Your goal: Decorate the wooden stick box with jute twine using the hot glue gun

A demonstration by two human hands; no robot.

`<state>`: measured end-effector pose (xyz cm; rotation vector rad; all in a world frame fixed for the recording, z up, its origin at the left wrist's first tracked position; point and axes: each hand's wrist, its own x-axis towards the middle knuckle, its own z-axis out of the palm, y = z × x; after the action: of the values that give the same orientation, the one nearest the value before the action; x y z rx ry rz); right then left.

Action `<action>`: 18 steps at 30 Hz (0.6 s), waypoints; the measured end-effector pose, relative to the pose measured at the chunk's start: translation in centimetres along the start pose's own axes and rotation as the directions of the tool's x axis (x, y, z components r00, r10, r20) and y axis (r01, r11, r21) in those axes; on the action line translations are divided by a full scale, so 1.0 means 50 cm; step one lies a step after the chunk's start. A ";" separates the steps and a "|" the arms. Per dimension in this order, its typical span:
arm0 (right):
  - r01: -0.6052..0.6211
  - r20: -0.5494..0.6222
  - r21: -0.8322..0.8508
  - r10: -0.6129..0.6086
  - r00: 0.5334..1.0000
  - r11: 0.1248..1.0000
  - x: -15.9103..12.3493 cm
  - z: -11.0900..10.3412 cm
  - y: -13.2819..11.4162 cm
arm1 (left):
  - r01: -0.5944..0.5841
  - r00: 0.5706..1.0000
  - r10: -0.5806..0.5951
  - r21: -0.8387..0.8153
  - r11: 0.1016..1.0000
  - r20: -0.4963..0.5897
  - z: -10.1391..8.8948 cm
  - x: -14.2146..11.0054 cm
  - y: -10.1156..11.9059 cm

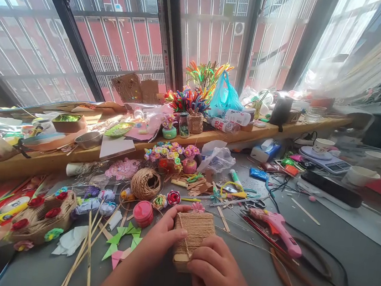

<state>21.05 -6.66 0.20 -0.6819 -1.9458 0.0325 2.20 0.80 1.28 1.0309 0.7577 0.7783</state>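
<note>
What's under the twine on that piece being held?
A bare tan strip shows at the near end. The twine covers whatever else lies underneath, and the left hand and right hand hide parts of the edges.

Here's the box (194, 234), front and centre, twine (200, 222) hugging it in tight rows, 1 strand (187, 248) slanting, near edge (181, 258) bare!

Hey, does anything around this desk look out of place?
A plastic bottle lies on its side on the wooden ledge, rather than upright; a crumpled white scrap on the gray desk looks like litter.
</note>
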 end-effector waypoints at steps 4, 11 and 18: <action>-0.002 -0.004 0.008 0.002 1.000 1.000 0.002 -0.001 0.000 | -0.015 1.000 0.016 -0.056 0.998 0.014 -0.002 -0.001 -0.006; -0.006 0.002 0.009 0.006 1.000 1.000 0.002 -0.004 -0.003 | -0.014 0.995 0.011 0.035 0.999 0.102 -0.003 -0.016 0.006; -0.040 0.047 0.086 0.036 0.998 0.996 -0.002 -0.012 -0.003 | -0.462 0.841 0.531 0.375 0.804 -0.103 -0.024 -0.042 -0.017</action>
<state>21.51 -6.96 0.45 -0.6661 -1.9629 0.1562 0.30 -0.72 0.47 1.5140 0.8197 1.2565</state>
